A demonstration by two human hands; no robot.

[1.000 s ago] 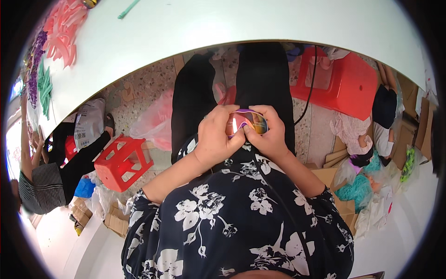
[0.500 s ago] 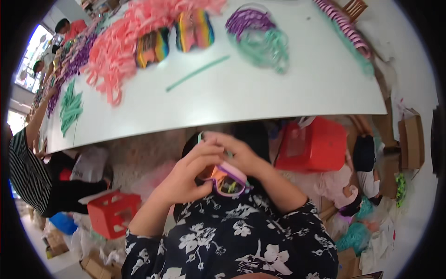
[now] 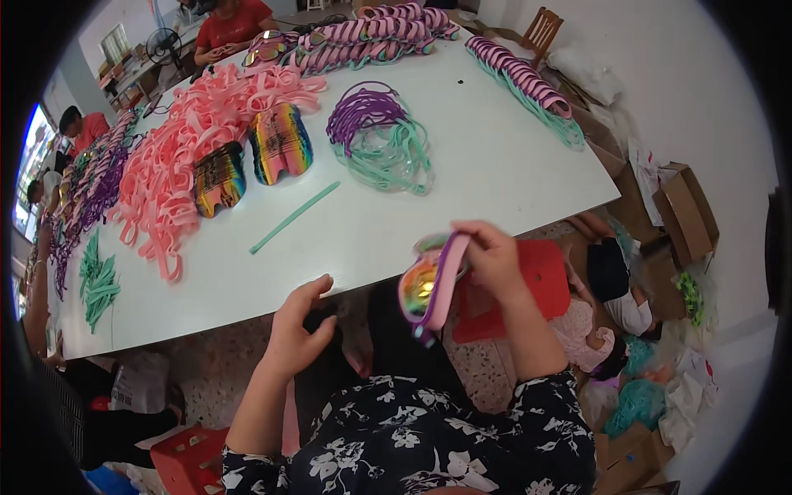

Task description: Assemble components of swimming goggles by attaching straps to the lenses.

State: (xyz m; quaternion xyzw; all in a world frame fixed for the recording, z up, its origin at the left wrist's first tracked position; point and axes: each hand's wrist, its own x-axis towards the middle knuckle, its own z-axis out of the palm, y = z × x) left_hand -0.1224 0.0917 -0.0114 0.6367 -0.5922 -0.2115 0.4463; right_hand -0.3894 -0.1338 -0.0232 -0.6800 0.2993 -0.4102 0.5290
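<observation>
1. The right hand (image 3: 495,260) is raised just off the near edge of the white table (image 3: 495,165), its fingers clenched round the top of a pair of goggles (image 3: 427,285) with a pink and purple frame and a shiny rainbow lens
2. The goggles hang down from that grasp, in the air above the lap and in front of the table edge, touching nothing else
3. The left hand (image 3: 299,330) is released and holds nothing; its fingers are loosely spread just below the table edge, near the goggles but apart from them
4. On the table lie a green strip (image 3: 294,217), a heap of pink straps (image 3: 177,157), two stacks of rainbow lenses (image 3: 247,161) and a bundle of purple and green straps (image 3: 379,136)
5. A red stool (image 3: 536,289) stands on the floor behind the right hand
</observation>
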